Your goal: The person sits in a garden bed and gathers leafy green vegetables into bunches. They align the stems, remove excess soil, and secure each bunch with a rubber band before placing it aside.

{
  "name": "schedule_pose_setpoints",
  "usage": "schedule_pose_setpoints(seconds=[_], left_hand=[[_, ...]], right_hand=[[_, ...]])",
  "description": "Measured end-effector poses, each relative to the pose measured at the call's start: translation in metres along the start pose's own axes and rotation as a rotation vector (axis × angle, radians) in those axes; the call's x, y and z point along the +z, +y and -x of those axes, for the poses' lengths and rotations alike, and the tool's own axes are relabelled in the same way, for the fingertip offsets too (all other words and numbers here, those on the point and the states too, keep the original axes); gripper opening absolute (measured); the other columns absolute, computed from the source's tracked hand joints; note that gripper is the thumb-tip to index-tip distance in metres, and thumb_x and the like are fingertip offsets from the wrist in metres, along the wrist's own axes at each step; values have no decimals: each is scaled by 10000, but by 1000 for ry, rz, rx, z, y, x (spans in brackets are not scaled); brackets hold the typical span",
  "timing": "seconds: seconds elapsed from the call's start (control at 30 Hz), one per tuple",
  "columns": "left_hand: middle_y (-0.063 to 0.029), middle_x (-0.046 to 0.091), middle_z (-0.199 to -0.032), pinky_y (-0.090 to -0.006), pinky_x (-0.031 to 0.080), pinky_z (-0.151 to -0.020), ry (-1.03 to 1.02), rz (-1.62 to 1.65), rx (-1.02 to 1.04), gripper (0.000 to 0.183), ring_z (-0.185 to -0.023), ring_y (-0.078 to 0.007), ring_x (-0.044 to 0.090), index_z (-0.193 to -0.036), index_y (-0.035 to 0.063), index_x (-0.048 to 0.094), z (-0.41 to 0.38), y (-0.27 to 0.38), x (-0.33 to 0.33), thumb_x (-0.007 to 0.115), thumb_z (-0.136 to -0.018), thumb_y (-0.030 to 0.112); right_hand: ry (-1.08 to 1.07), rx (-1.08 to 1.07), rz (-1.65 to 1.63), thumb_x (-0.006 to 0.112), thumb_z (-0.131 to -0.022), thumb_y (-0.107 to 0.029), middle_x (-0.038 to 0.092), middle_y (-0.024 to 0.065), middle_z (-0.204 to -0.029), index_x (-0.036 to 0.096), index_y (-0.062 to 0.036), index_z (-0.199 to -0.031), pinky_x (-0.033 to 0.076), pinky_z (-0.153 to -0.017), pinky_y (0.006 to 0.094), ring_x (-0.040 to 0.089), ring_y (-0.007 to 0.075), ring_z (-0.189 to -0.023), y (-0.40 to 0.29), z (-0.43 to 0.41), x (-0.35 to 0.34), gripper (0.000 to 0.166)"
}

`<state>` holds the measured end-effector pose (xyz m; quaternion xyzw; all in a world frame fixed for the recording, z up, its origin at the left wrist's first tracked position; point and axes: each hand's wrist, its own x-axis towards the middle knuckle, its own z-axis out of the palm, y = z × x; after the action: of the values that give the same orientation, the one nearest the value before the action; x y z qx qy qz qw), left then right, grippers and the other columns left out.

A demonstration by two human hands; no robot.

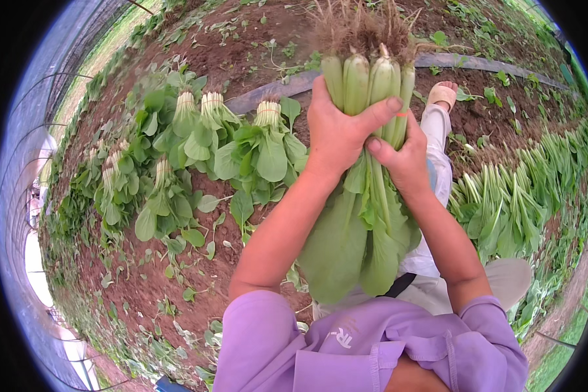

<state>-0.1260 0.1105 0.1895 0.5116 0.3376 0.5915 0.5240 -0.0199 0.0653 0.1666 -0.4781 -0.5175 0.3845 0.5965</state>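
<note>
Both my hands grip one bunch of leafy greens [357, 235], held with its soil-covered roots at the top and its broad leaves hanging towards my lap. My left hand [340, 130] wraps the pale stems from the left side, its thumb laid across their front. On the right side, my right hand [399, 157] holds the bunch a little lower, thumb on the stems. An orange band [401, 114] shows on the stems at the right, close to both hands. The fingers behind the bunch are hidden.
Banded bunches of greens [269, 142] lie on the brown soil [176, 279] at left. Unbundled greens [514, 196] lie in a long row at right. A dark flat strip [279, 90] crosses the ground beyond the bunch. My outstretched foot [442, 94] rests near it. Hoops and sheeting [24, 122] stand far left.
</note>
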Motion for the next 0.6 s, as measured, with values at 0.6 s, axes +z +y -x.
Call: schedule_pose_setpoints(seconds=[0.6], left_hand=[[-118, 550, -1035, -316, 413, -833, -37, -541, -682, 606, -898, -205, 546, -1115, -21, 487, -167, -141, -192, 607, -732, 434]], right_hand=[[553, 769, -260, 520, -823, -209, 574, 102, -902, 484, -11, -1058, 468, -671, 285, 574, 161, -739, 62, 80, -215, 310]])
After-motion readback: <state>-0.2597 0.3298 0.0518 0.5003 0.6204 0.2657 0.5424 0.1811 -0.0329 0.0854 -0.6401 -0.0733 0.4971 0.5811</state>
